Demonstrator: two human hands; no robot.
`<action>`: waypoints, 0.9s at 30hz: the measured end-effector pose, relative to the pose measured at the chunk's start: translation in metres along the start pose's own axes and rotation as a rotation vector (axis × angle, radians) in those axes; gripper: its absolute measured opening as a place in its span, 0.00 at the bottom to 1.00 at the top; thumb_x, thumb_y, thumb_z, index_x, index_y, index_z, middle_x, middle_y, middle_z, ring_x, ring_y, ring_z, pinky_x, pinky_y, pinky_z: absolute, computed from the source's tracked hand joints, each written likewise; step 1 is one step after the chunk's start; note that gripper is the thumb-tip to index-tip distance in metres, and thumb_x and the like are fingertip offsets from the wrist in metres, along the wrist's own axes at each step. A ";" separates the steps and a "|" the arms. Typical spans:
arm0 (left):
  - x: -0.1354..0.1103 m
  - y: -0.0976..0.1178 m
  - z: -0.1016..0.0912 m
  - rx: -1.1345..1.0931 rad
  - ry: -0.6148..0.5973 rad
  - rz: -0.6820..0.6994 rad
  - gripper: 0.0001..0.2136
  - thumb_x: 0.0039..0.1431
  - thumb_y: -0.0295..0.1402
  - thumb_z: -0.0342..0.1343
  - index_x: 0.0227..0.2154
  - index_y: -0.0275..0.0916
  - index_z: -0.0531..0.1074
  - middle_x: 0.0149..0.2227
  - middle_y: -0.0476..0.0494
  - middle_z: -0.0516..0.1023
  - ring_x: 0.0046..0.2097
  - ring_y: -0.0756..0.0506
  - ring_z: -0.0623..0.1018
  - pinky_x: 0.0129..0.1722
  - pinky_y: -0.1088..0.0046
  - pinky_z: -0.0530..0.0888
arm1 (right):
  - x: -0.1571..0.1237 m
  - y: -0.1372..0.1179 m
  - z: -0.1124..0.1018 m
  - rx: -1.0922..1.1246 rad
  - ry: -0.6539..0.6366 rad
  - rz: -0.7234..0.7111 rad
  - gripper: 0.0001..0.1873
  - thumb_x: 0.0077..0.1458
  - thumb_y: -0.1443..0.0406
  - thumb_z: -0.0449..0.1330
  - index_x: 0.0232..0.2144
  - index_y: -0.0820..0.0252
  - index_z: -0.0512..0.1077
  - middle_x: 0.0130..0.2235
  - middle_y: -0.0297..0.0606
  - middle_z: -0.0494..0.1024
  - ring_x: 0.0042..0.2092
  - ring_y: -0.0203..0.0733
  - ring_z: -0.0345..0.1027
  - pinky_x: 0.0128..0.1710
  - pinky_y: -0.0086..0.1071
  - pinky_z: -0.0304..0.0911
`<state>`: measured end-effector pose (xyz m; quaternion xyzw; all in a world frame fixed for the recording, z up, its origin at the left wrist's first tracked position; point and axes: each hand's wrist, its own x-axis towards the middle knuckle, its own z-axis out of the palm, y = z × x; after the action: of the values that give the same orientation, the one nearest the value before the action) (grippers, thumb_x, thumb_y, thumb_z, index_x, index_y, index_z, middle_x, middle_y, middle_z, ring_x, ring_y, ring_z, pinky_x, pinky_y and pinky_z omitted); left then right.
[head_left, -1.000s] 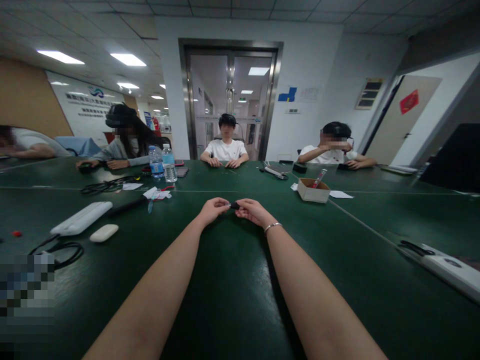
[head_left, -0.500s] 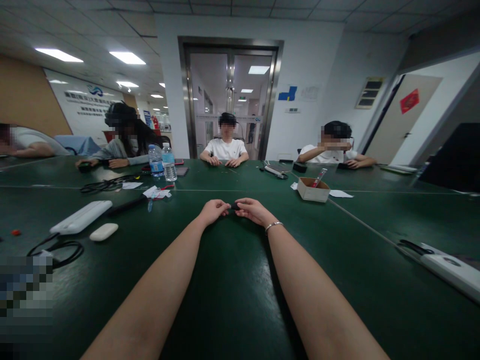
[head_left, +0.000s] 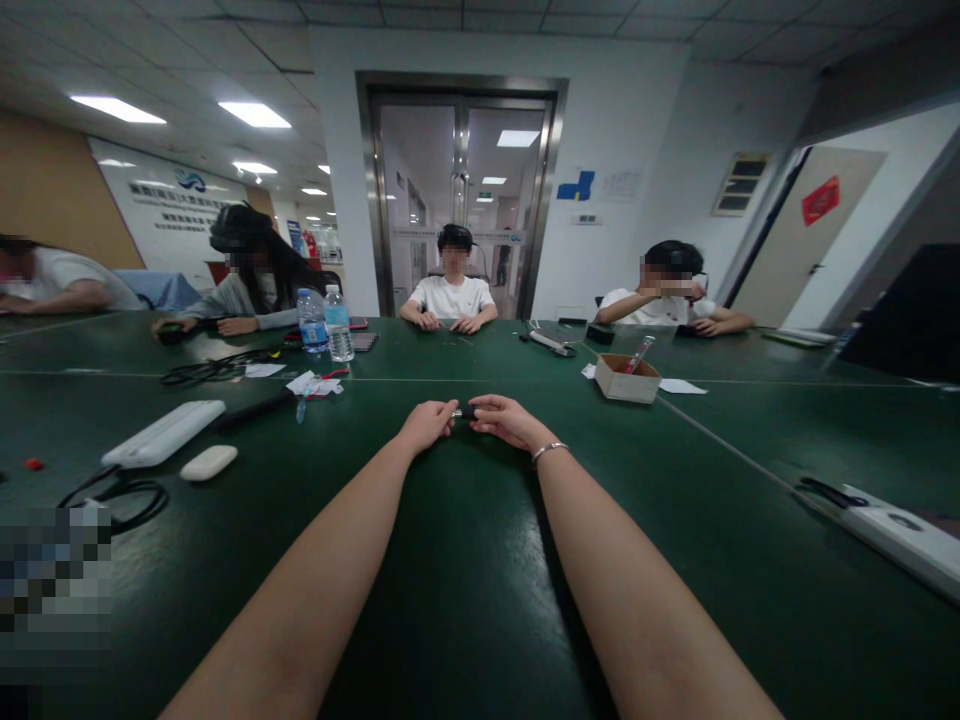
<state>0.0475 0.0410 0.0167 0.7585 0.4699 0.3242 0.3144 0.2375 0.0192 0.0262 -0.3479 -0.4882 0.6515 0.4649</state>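
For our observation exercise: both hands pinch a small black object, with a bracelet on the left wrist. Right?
No. The head view shows the bracelet on the right wrist; the left hand and right hand do pinch the small black object.

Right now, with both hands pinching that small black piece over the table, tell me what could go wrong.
1. The small black piece is held only by fingertips of the left hand and right hand; a slip would likely drop it.
2. It is dark and so is the green table below, so it might be hard to spot there.
3. The hands cover most of it, so its silvery end is hard to check.
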 end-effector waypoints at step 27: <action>0.002 0.001 0.002 -0.279 0.029 0.094 0.16 0.51 0.41 0.53 0.39 0.36 0.68 0.29 0.47 0.72 0.28 0.51 0.70 0.27 0.77 0.65 | 0.001 -0.002 0.005 0.007 0.033 0.031 0.04 0.52 0.78 0.58 0.33 0.71 0.69 0.27 0.43 0.74 0.26 0.37 0.72 0.26 0.24 0.70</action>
<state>0.0504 0.0423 0.0162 0.7238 0.3888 0.4116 0.3944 0.2332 0.0188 0.0298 -0.3643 -0.4727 0.6547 0.4639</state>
